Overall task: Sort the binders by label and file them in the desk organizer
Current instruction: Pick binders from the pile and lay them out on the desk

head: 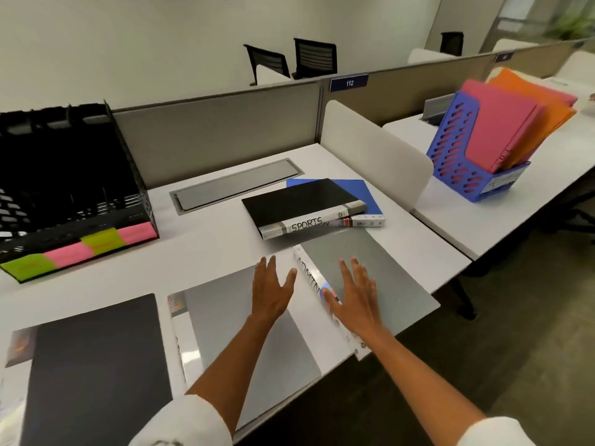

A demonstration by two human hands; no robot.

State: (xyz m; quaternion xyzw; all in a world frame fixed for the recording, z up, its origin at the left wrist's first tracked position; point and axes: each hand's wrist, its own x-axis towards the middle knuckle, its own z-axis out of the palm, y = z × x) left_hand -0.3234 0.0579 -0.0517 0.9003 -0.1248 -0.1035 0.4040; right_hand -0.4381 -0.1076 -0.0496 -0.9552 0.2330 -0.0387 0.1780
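Binders on the white desk [206, 252] numbered five, all lying flat. One black binder [93, 368] lay at the near left, and a grey binder [248, 349] lay just to its right. A second grey binder [380, 272], its spine lettered ADMIN, lay at the near right with a corner past the desk edge. Farther back, a black binder with SPORTS on its spine [302, 201] rested on top of a blue binder [367, 194], the two forming one stack of two.

One black desk organizer [74, 191] stood at the far left of the desk, empty of binders in its visible slots. Four sticky notes [83, 249] ran along its front lip: two green and two pink, alternating; their writing was too blurred to read.

Two hands were in view, each with fingers spread flat and holding nothing. The left hand [273, 291] was over the gap between the two grey binders. The right hand [357, 291] was over the ADMIN binder beside its spine; whether it touched the cover could not be told.

On the adjoining desk, one blue file holder [450, 156] held one pink folder [499, 123] and one orange folder [534, 101], both leaning.
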